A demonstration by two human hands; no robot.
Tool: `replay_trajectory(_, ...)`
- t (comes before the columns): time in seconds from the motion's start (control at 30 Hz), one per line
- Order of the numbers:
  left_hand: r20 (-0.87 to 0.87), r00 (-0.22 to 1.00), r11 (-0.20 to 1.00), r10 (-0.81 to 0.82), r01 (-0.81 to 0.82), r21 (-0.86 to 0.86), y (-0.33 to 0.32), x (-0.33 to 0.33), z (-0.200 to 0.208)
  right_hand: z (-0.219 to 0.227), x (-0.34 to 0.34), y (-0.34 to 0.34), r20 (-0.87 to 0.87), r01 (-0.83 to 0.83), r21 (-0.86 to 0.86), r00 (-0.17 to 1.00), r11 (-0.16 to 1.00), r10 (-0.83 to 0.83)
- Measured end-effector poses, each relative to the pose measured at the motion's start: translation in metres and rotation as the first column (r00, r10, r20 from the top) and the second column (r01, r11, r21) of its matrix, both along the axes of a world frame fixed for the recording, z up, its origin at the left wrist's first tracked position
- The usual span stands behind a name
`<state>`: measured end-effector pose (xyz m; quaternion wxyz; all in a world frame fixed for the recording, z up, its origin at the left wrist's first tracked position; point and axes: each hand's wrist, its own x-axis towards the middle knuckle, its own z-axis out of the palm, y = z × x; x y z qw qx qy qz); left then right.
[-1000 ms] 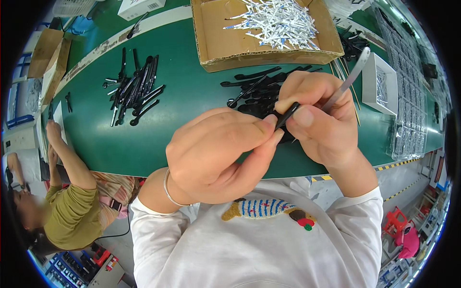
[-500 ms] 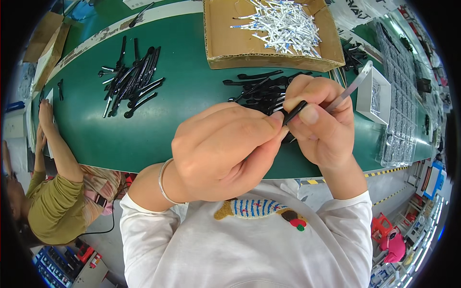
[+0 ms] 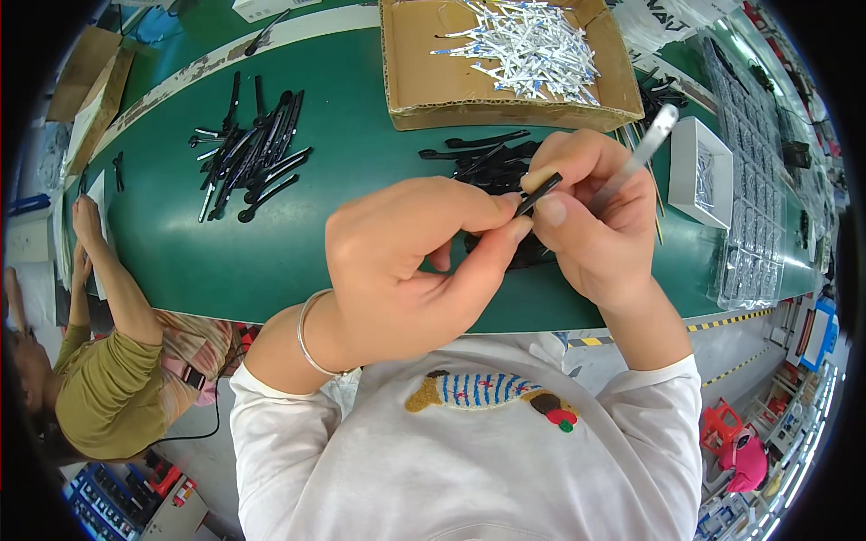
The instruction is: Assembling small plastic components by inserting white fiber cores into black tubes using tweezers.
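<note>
My left hand (image 3: 410, 257), with a silver bangle at the wrist, pinches one end of a slim black stick-like part (image 3: 539, 193) between thumb and fingertips. My right hand (image 3: 600, 216) grips the same part from the other side, thumb against it. A pale, translucent, flat strip-like tool (image 3: 642, 153) also sticks up from my right fist, its lower end hidden in the fingers. Behind my hands lies a pile of black parts (image 3: 487, 158), partly covered by them. A second pile of similar black parts with rounded ends (image 3: 257, 149) rests farther left on the green table (image 3: 361, 135).
A cardboard box (image 3: 505, 114) of white-and-blue strips stands at the far side. To the right are a small white box (image 3: 701, 171) of thin pieces and clear compartment trays (image 3: 753, 207). At the left, another person (image 3: 113, 361) works at the table.
Both hands have shifted slightly, with the black part still between them. The fingers of my left hand have spread a little away from its thumb. The pale tool has swung slightly left.
</note>
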<state>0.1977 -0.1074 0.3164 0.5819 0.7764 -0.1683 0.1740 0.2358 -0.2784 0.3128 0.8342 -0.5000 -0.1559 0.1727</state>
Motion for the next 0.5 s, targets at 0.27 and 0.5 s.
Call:
replay_trajectory(0.27, 0.022, 1.000, 0.998, -0.015, 0.014, 0.063, -0.0007, 0.0053, -0.0015, -0.0006, -0.0024, 0.0061, -0.192, 0.033, 0.079, 0.981, 0.996, -0.017)
replay_trajectory(0.5, 0.018, 0.998, 0.998, 0.058, -0.058, -0.005, -0.0067, 0.0089, -0.0075, -0.0049, 0.0017, 0.0035, -0.173, 0.009, 0.024, 0.985, 1.000, -0.005)
